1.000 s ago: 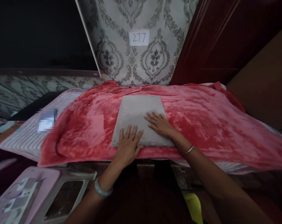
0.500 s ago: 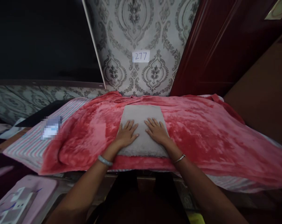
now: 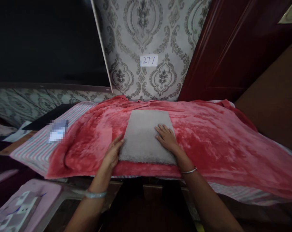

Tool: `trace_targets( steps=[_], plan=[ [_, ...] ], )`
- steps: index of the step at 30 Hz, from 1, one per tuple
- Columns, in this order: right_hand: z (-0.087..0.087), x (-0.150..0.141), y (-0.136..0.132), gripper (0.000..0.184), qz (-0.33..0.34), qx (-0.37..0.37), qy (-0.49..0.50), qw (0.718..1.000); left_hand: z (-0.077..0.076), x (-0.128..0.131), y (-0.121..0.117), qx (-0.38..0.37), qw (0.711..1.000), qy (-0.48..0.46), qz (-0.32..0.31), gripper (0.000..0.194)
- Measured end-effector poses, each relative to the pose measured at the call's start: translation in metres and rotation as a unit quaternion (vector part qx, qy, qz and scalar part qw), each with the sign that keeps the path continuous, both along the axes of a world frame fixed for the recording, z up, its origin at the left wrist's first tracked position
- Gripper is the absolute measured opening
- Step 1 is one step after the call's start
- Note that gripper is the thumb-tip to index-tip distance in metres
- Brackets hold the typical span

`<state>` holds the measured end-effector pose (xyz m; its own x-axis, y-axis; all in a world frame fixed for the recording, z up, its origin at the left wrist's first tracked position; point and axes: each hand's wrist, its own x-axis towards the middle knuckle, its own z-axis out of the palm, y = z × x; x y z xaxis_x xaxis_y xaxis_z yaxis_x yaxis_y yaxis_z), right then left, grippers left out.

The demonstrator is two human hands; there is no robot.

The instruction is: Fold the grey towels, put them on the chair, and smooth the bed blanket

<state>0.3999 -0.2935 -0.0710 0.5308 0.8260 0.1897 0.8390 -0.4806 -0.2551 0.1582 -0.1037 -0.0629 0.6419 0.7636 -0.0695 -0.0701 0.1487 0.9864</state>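
A grey rectangular piece of fabric [image 3: 146,141], a mat or a folded cloth, lies flat on a red plush blanket [image 3: 208,138]. My right hand [image 3: 167,138] rests palm down on its right part, fingers spread. At the left edge of the grey fabric stands my left hand [image 3: 113,152], turned on its side with its fingers stretched out. Those fingertips touch or nearly touch the edge; which of the two I cannot tell. Neither hand grasps anything.
A striped sheet [image 3: 31,153] shows from under the blanket, with a blurred-out object [image 3: 57,131] on it. At the back left is a large dark screen [image 3: 44,42]. A pink stool [image 3: 46,193] holding a white power strip [image 3: 21,209] stands at the lower left.
My left hand has lifted from the grey fabric's top and moved left to its edge, turning on its side. My right hand stays flat on it. The view has shifted slightly.
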Motion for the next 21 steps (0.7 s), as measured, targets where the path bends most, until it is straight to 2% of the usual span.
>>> trace_targets(
  steps=[3, 5, 7, 9, 11, 14, 19, 21],
  plan=[
    [-0.005, 0.008, -0.002, 0.051, 0.012, 0.051, 0.028, 0.998, -0.004, -0.014, -0.034, -0.092, 0.994, -0.060, 0.018, 0.044],
    [-0.008, 0.012, -0.005, 0.049, 0.025, 0.125, 0.067, 0.990, -0.007, -0.017, -0.058, -0.145, 0.984, -0.103, 0.027, 0.037],
    [-0.010, 0.013, -0.011, 0.048, 0.018, 0.224, 0.109, 0.968, -0.007, -0.016, -0.081, -0.184, 0.975, -0.123, 0.022, 0.034],
    [-0.012, 0.012, -0.019, 0.050, -0.018, 0.310, 0.132, 0.941, -0.004, -0.013, -0.100, -0.185, 0.975, -0.120, 0.017, 0.035],
    [-0.015, 0.009, -0.030, 0.053, -0.067, 0.363, 0.137, 0.919, 0.001, -0.008, -0.114, -0.156, 0.980, -0.122, 0.020, 0.042],
    [-0.022, 0.003, -0.046, 0.055, -0.116, 0.402, 0.149, 0.896, 0.008, 0.002, -0.126, -0.139, 0.979, -0.147, 0.018, 0.055],
    [-0.037, -0.003, -0.061, 0.056, -0.135, 0.427, 0.224, 0.865, 0.006, 0.018, -0.133, -0.279, 0.950, -0.140, 0.029, 0.053],
    [-0.040, -0.004, -0.061, 0.057, -0.138, 0.427, 0.232, 0.863, 0.008, 0.021, -0.135, -0.301, 0.943, -0.137, 0.030, 0.054]
  ],
)
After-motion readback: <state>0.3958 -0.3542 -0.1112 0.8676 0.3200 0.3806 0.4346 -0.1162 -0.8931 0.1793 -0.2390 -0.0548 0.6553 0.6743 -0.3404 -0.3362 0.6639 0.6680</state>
